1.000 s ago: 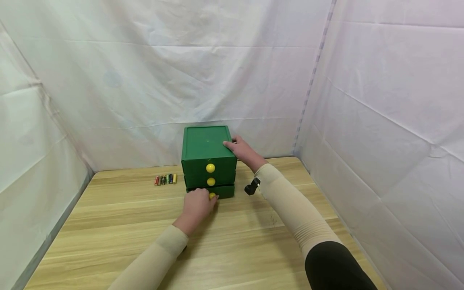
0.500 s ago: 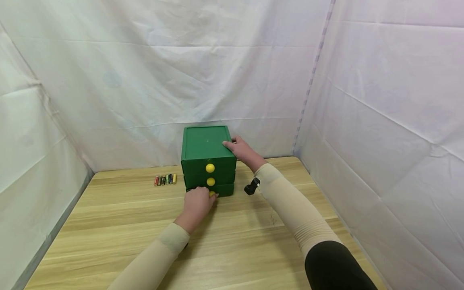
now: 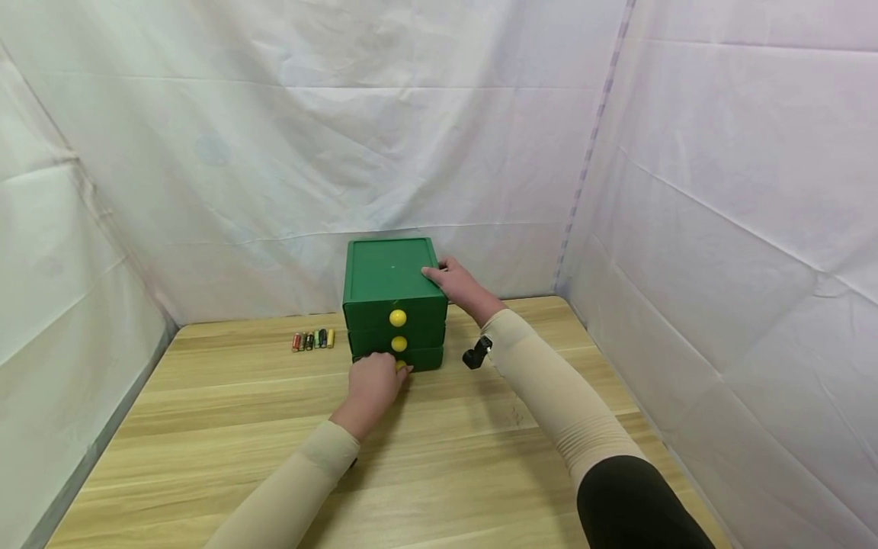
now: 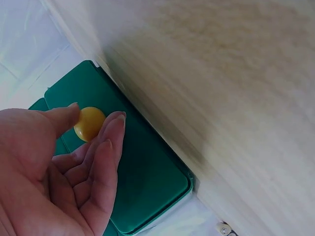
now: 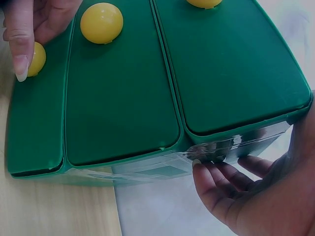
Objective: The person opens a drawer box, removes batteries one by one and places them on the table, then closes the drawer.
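Note:
A green chest of drawers with three stacked drawers stands at the back of the table. Each drawer front carries a round yellow knob. My left hand is at the bottom drawer, thumb and fingers on either side of its knob. That drawer front sits nearly level with the ones above. My right hand holds the chest by its upper right edge, thumb on top. In the right wrist view its curved fingers touch the taped side.
Several batteries lie in a row on the wooden table, left of the chest. White sheeting hangs behind and on both sides. A small black device is strapped at the right wrist.
The bottom drawer has slid inward a little, with my left hand moving forward on its knob. My right hand has stayed in place on the chest.

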Demonstrator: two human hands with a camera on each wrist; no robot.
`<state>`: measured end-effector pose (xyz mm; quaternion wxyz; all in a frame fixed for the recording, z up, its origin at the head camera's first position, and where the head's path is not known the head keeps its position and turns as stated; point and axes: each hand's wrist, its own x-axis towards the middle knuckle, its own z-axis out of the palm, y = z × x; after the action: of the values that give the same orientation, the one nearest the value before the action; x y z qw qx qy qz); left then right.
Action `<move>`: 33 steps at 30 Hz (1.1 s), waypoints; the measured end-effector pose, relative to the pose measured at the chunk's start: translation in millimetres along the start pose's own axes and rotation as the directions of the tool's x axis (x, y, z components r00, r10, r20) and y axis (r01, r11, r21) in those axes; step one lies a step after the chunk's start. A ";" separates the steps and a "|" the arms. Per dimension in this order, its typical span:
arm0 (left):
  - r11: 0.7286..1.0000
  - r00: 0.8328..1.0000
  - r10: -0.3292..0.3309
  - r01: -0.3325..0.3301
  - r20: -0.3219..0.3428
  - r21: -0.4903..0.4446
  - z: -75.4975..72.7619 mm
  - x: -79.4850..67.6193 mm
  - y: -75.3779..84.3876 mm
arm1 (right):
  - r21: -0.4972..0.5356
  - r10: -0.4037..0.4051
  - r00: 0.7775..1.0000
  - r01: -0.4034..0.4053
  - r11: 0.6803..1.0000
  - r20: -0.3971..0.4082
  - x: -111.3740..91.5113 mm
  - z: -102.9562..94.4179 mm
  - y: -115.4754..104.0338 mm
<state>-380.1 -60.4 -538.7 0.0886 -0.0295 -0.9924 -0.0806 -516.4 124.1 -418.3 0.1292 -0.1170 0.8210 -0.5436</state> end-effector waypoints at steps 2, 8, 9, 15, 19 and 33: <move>1.000 1.000 -0.008 0.008 0.017 -0.005 0.1 0.6 0.1 | 0.000 0.001 1.000 -0.001 1.000 -0.001 0.3 -0.5 0.2; 1.000 0.999 -0.024 0.025 0.034 -0.019 -2.5 0.2 -0.7 | -0.003 0.004 1.000 -0.004 1.000 0.002 2.5 0.5 0.2; 0.999 0.999 -0.027 0.028 0.032 -0.021 -2.9 0.0 -1.3 | -0.003 0.004 1.000 -0.004 1.000 0.002 2.9 1.0 0.0; 0.997 0.996 -0.053 0.056 0.072 -0.045 -4.9 -3.7 -7.0 | 0.013 -0.003 1.000 0.002 1.000 0.012 3.9 3.7 -1.8; 0.997 0.990 -0.044 0.051 0.137 -0.053 -12.1 -9.0 -12.4 | 0.010 -0.007 1.000 0.007 1.000 0.024 5.3 4.1 -2.4; 0.791 0.921 0.390 -0.332 0.005 -0.514 -131.7 -14.6 -56.8 | -0.150 -0.119 0.991 0.107 0.983 -0.069 -2.1 -20.0 2.7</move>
<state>-347.5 -138.8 -422.2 0.0362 -0.2453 -0.9156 -0.3165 -521.3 143.1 -413.1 0.0571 -0.1513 0.8550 -0.4927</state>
